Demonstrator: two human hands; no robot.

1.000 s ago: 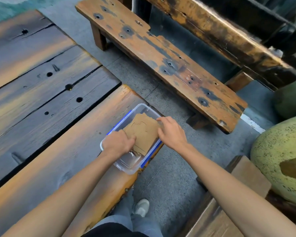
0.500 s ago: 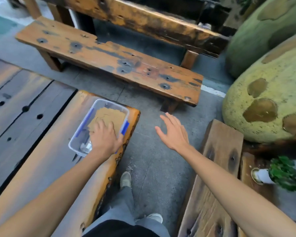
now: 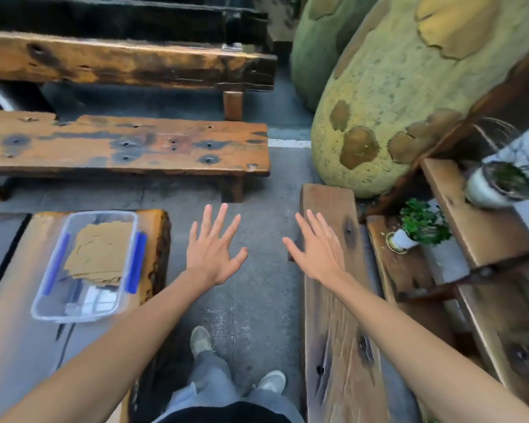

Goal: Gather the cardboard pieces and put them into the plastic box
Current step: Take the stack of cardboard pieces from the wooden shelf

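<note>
Outdoor patio: weathered benches (image 3: 126,148), potted plants (image 3: 422,224)

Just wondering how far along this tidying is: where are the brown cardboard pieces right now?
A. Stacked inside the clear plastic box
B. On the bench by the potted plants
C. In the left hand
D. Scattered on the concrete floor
A: the cardboard pieces lie stacked inside the plastic box, while the left hand and right hand are spread open and empty.

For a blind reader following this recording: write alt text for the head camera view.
A person's left hand and right hand hang open and empty over grey pavement, away from a clear plastic box on a wooden table at left that holds a stack of cardboard pieces. Wooden benches stand beyond.
</note>
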